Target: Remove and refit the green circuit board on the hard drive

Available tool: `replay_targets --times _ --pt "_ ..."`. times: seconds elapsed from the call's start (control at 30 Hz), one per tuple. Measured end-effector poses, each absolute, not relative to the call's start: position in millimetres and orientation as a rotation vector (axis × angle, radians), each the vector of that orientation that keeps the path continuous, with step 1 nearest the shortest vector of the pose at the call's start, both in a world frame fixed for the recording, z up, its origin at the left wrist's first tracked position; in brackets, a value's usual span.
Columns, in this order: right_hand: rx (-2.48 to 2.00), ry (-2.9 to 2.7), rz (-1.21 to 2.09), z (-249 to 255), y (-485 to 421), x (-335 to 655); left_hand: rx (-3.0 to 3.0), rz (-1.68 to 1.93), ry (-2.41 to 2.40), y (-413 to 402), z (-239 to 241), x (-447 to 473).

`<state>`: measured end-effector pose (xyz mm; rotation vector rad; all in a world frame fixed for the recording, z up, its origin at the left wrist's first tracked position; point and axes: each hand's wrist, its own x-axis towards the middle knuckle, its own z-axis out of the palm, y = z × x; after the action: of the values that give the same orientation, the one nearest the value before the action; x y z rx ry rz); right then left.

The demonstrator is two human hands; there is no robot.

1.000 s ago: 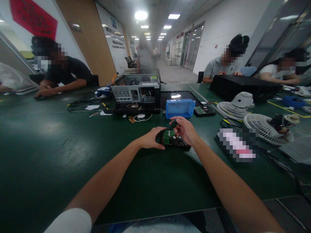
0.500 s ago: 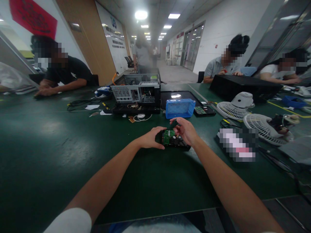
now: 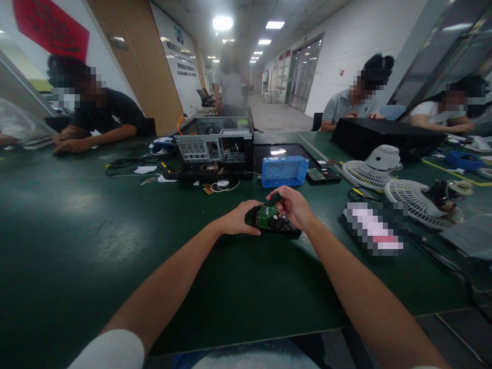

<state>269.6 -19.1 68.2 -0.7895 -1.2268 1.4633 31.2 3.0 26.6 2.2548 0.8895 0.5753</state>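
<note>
A hard disk drive (image 3: 282, 225) with a green circuit board lies on the green table in front of me, its board side up. My left hand (image 3: 241, 219) grips its left end, thumb at the near edge and fingers at the far edge. Above the drive's far side, my right hand (image 3: 295, 206) is closed around a small dark handle that looks like a screwdriver (image 3: 275, 198). The index finger arches over the top of that handle. Its lower end, near the board, is too small to make out.
Beyond the drive stand a blue plastic bin (image 3: 284, 171) and an opened computer case (image 3: 215, 148). Another drive with a circuit board (image 3: 323, 176) lies right of the bin. White fan parts (image 3: 417, 202) and cables are at the right. Several people sit across the table.
My right index finger has shifted slightly over the dark handle. My left hand and the drive stay in place. In the background, a walking person has moved a little.
</note>
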Motion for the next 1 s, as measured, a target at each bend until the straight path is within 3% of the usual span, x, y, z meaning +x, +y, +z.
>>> replay_targets --times 1.0 --pt "-0.704 -1.137 1.564 67.7 -14.8 272.1 2.252 0.574 0.822 10.2 17.7 29.9"
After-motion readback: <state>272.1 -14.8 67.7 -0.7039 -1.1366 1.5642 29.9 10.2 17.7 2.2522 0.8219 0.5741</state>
